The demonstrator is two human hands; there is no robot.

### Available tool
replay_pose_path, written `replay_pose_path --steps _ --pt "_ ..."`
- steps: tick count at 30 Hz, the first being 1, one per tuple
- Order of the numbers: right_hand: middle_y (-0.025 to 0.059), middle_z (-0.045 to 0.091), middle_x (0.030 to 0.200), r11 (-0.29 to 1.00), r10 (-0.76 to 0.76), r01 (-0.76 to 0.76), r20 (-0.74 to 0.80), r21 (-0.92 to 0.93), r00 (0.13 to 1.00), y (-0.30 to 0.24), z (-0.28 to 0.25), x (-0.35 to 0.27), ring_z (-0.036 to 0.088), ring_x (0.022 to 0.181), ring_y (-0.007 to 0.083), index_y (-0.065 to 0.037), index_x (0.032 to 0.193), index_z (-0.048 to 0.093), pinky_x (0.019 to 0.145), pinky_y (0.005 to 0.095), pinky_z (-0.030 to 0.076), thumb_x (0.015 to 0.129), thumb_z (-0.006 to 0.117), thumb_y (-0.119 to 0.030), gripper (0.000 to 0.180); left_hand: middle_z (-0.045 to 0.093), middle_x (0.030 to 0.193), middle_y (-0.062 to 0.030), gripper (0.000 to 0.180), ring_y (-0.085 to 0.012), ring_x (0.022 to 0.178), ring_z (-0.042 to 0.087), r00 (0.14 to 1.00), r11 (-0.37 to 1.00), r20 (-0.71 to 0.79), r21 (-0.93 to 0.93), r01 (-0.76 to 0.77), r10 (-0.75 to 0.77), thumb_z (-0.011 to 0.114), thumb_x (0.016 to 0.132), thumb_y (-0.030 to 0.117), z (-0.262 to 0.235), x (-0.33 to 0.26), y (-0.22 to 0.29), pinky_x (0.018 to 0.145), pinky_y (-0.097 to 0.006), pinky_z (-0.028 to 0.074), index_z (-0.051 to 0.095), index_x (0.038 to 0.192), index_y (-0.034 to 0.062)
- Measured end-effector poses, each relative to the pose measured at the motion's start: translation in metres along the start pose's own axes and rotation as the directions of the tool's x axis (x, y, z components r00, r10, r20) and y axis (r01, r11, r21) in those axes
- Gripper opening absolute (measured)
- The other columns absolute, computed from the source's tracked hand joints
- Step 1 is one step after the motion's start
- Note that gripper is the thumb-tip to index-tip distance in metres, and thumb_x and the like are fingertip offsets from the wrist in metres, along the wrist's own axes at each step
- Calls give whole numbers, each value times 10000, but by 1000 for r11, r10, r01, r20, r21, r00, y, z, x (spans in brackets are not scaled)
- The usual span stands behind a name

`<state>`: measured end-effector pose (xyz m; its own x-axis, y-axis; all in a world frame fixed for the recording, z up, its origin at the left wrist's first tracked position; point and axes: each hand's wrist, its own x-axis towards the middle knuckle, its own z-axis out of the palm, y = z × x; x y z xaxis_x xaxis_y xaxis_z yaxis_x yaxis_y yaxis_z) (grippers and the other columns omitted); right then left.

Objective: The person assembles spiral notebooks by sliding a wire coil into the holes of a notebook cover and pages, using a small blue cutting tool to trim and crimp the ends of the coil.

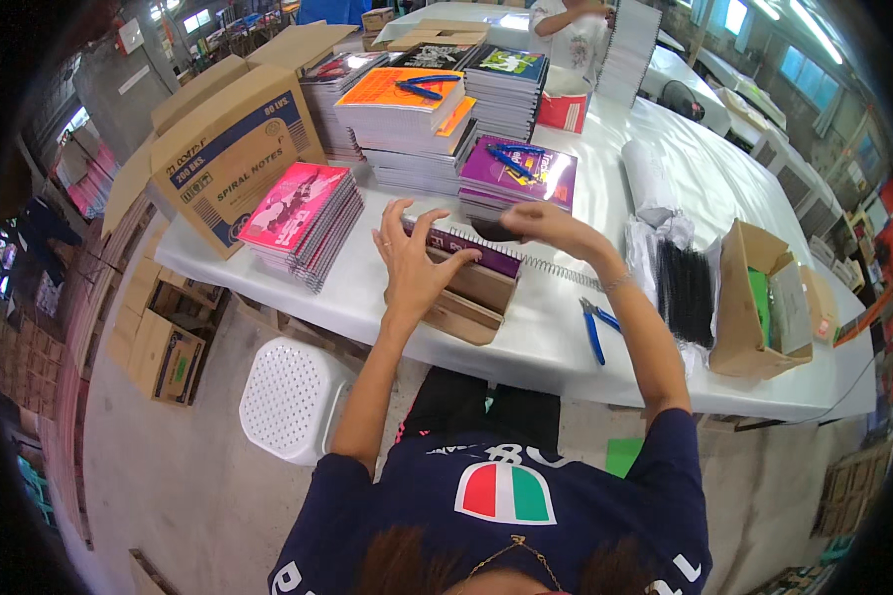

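A purple notebook (501, 261) stands on its edge in a brown wooden holder (463, 315) at the table's front edge. My left hand (407, 260) grips it near its left end, thumb on the near face and the other fingers arched over the top. A wire spiral coil (556, 269) runs along the notebook's upper edge and sticks out well past its right end. My right hand (551, 226) is closed above the right end, by a dark rounded thing (490, 231) whose kind I cannot make out. Blue-handled cutters (594, 329) lie to the right of the holder.
Pink notebooks (296, 213) are stacked left, before an open carton (233, 159). Orange (392, 97) and purple stacks (476, 174) behind carry more blue cutters. At right lie black coils (687, 288) and a small carton (744, 332). A white stool (290, 397) stands below left; another person (566, 35) is across the table.
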<state>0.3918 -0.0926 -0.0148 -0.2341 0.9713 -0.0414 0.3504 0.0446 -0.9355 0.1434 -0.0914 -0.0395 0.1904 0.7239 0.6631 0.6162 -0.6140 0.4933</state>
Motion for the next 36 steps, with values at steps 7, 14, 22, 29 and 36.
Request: replay_pose_path --steps 7,14,22,29,36 --pt "69 657 1011 954 78 -59 52 -293 996 -10 8 16 582 921 135 18 1114 657 810 279 453 851 672 -524 602 262 1426 -194 747 -422 1345 252 996 989 -9 -119 84 -86 881 607 434 2 -2 -27 1109 -522 239 562 1229 171" --pt "79 667 990 864 28 46 139 -502 990 3 12 24 597 936 156 3 1084 671 818 269 453 850 683 -492 548 329 1353 -193 710 -374 1326 331 989 928 51 -343 145 -135 857 680 279 0 -1 -28 1100 -443 309 507 1276 117" --pt "63 631 920 943 1 70 214 -324 977 -15 17 33 577 881 147 -2 1071 648 803 285 473 871 671 -430 472 425 1267 -164 692 -334 1232 417 992 920 45 -370 127 -119 841 705 274 2 1 -43 1062 -415 339 504 1286 105" --pt "31 661 1007 916 -54 -7 141 401 988 -17 13 30 604 841 149 -22 997 669 781 278 495 896 651 -390 382 456 1236 -145 710 -280 1195 448 990 901 7 -415 128 -138 828 730 273 -1 1 -52 1037 -379 353 476 1313 71" --pt "96 559 607 716 1 14 21 -698 1000 33 -6 48 589 638 180 -14 730 660 588 347 424 746 695 -645 632 547 1063 -26 631 -133 951 541 951 551 229 -776 307 -207 763 822 155 10 14 -51 883 -279 431 433 1356 88"
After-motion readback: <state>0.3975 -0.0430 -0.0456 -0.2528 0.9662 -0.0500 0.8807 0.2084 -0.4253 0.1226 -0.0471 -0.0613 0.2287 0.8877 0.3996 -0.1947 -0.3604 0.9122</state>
